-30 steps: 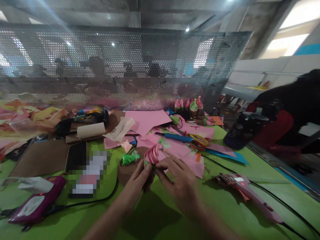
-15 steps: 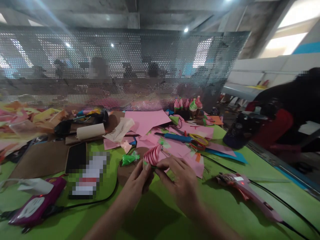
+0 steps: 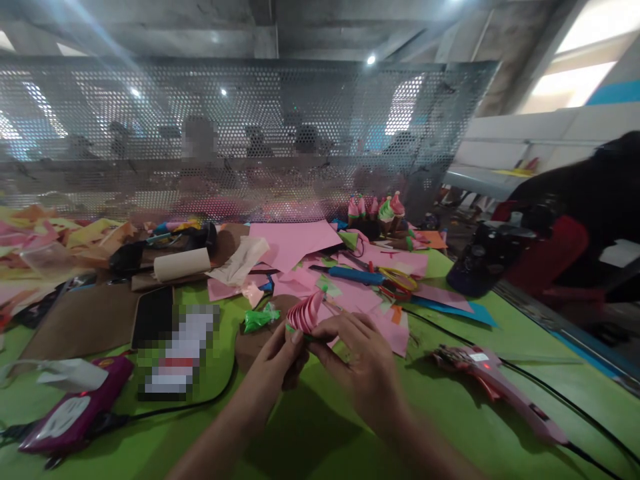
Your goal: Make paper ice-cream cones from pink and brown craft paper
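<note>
Nearest me is the bare green desk (image 3: 305,440), with two hands over it. The left hand (image 3: 275,357) has its grip pinching the bottom of a little pink paper swirl (image 3: 304,313), thumb on the near side. The right hand (image 3: 357,357) has its grip pinching the swirl's bottom edge too, on the right. The swirl is up between the hands, leaning right. A purple power box (image 3: 75,410) lies off to the left, and a pink glue gun (image 3: 515,393) lies off to the right. Past the hands are a green shiny wad (image 3: 260,318), scissors (image 3: 403,281) and a big pink sheet (image 3: 295,241). Farther back, more swirls (image 3: 389,210) stand by a gray wall full of holes (image 3: 250,107).
</note>
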